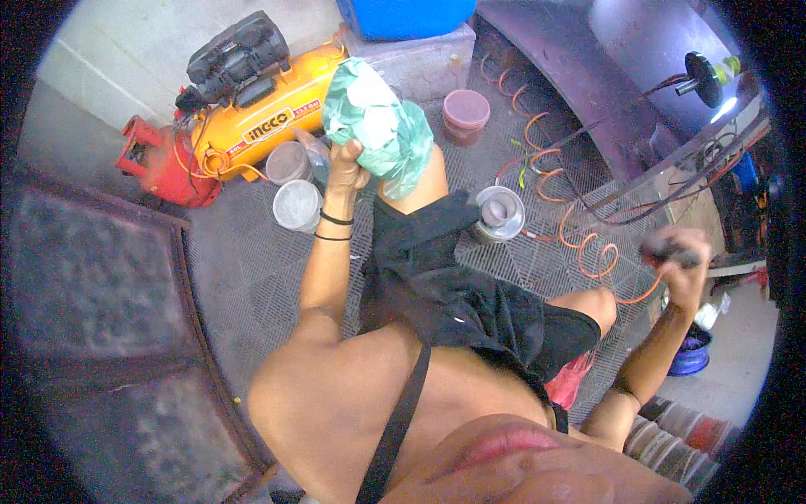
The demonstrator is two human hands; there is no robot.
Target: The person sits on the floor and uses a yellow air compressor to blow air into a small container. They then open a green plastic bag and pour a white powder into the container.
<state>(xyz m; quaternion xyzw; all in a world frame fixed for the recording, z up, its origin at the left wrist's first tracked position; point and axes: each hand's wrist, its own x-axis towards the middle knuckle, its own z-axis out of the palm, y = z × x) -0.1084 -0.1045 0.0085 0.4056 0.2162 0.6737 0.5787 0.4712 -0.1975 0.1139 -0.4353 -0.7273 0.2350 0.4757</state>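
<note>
My left hand (346,170) grips the lower side of a crumpled pale-green plastic bag (369,109), which shows white patches and hangs above my knee. Out to the right, my right hand (690,273) is closed around a dark hand tool (667,250). Motion blur hides the tool's exact kind. An orange coiled hose (594,252) runs across the floor and up toward that tool. Between my knees and the coil stands an open metal can (500,210) with a smaller grey cup shape at its mouth.
A yellow air compressor (277,113) and a red gas cylinder (176,164) stand at the left wall. Tubs with pale tops (296,206) and a pink tub (466,116) sit on the grid floor. A black disc on a spindle (703,80) juts out at upper right; stacked cans (676,445) stand at lower right.
</note>
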